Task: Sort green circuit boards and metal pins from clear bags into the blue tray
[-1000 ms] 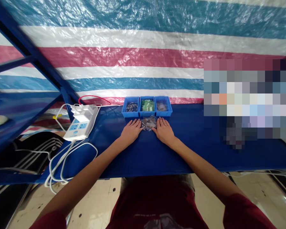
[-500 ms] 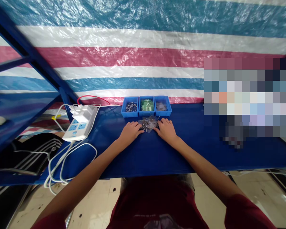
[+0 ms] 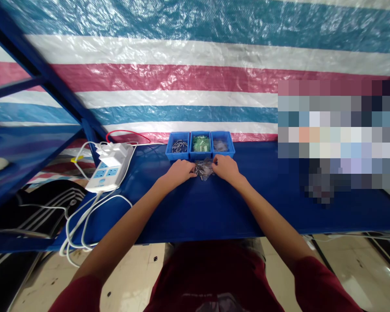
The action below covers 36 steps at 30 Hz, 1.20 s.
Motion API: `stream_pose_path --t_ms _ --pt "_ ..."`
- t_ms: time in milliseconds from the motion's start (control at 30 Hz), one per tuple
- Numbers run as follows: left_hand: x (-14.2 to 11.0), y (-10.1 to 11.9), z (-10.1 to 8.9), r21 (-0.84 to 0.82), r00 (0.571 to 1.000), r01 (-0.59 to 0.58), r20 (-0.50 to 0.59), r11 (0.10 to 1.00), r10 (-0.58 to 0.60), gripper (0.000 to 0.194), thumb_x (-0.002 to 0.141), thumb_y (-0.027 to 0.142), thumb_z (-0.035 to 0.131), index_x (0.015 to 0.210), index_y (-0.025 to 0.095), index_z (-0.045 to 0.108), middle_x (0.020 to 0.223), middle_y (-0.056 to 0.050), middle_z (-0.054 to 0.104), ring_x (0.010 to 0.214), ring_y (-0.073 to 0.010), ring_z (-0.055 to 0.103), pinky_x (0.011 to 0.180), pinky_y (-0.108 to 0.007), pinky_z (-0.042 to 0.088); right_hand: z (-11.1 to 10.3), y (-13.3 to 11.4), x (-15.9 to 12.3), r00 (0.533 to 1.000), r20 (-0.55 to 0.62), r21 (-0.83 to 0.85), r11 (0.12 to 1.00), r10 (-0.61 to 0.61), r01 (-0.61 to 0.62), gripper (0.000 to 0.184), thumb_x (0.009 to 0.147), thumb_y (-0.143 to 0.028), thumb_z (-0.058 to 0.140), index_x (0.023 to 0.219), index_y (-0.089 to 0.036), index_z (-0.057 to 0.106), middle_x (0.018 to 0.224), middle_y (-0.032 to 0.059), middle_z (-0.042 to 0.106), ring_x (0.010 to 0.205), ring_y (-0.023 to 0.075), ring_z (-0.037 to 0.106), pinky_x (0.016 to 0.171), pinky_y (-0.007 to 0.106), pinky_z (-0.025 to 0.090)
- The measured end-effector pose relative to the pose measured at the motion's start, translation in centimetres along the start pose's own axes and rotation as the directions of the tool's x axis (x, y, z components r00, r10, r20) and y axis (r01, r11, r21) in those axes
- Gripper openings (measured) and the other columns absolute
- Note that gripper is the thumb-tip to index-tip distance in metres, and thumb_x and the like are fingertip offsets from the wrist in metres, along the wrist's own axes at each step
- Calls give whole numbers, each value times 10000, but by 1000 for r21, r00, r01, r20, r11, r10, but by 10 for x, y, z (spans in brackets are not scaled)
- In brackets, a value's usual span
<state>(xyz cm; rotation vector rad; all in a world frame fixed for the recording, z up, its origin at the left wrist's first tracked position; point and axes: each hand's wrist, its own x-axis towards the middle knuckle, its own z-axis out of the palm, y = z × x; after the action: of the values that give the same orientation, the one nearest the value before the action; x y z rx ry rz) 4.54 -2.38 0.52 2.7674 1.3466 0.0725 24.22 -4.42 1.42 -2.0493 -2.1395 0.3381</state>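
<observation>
A small heap of clear plastic bags and thin metal pieces [image 3: 203, 169] lies on the blue tabletop [image 3: 201, 212], between my two hands. At its left edge, my left hand [image 3: 181, 171] has its fingers bent together; what is between the fingertips is too small to make out. Against the right edge, my right hand [image 3: 226, 169] is curled in a pinch on the clear plastic. Just behind the heap stand three blue bins in a row: the left bin [image 3: 169, 152] holds metal pieces, the middle bin [image 3: 200, 156] green packets, the right bin [image 3: 231, 152] clear plastic bags.
On the left, a white power strip [image 3: 99, 184] with plugged-in chargers [image 3: 112, 155] trails looped white cables [image 3: 84, 221] over the table's edge. A blue metal frame [image 3: 56, 97] rises there. Striped sheeting [image 3: 188, 78] hangs behind the table. The right side is pixelated.
My fingers were stretched flatter along the heap's sides; now they are drawn in and curled. The right hand has lifted slightly toward the bins. The bins have not moved.
</observation>
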Motion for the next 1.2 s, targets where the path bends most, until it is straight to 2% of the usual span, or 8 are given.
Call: stream_pose_path --t_ms 167,300,400,533,667,767,967,1200 --pt "4 0 -2 -73 998 51 49 996 -48 141 793 285 739 745 177 661 672 -47 675 671 -229 631 596 -282 355 -3 -9 9 996 71 10 999 -50 50 282 893 -411 584 1022 -174 665 1080 131 688 1040 275 631 824 342 478" --pt "4 -4 4 -144 1000 10 -1 990 -10 151 820 296 701 736 184 644 650 -23 668 596 -180 597 554 -264 330 6 -11 9 996 66 16 999 -53 52 231 888 -365 601 1033 -192 652 1072 115 687 1031 265 635 810 332 481" --pt "2 -8 8 -202 998 -17 -66 979 4 168 848 316 664 751 180 643 670 -21 673 609 -171 599 561 -260 345 12 -11 7 998 48 3 999 -40 40 200 902 -331 581 1048 -206 637 1056 112 688 1026 263 641 808 335 486" --pt "-3 -11 10 -266 982 -31 -186 964 -19 232 895 391 594 809 184 655 713 -20 676 659 -170 611 597 -258 392 13 -12 3 1000 11 -34 999 -12 12 283 920 -387 557 1120 -192 601 1059 134 688 1015 274 654 813 354 495" --pt "-7 -15 15 -220 944 -84 -330 972 8 287 948 402 499 883 180 668 823 -52 684 773 -186 630 709 -282 459 14 -12 2 1000 8 -57 998 2 -1 376 921 -449 551 1143 -148 592 1087 172 680 1019 295 661 828 373 498" --pt "-6 -17 22 -166 917 -123 -396 978 48 305 974 367 440 919 179 675 905 -74 694 880 -202 635 823 -313 482 16 -12 2 1000 9 -54 998 18 -18 387 922 -461 550 1133 -141 597 1097 184 676 1027 301 663 831 374 498" --pt "-3 -13 30 -158 895 -141 -442 977 57 319 989 342 414 951 173 682 962 -85 698 939 -207 631 899 -336 488 19 -11 2 1000 6 -57 998 12 -12 342 942 -423 526 1129 -149 609 1086 166 688 1021 292 668 833 364 500" --pt "-3 -11 32 -183 903 -112 -429 977 23 306 987 331 417 976 181 685 992 -87 697 960 -209 631 909 -343 488 21 -11 5 999 12 1 999 44 -44 250 952 -332 499 1075 -173 647 1070 142 698 1019 272 665 815 338 494"
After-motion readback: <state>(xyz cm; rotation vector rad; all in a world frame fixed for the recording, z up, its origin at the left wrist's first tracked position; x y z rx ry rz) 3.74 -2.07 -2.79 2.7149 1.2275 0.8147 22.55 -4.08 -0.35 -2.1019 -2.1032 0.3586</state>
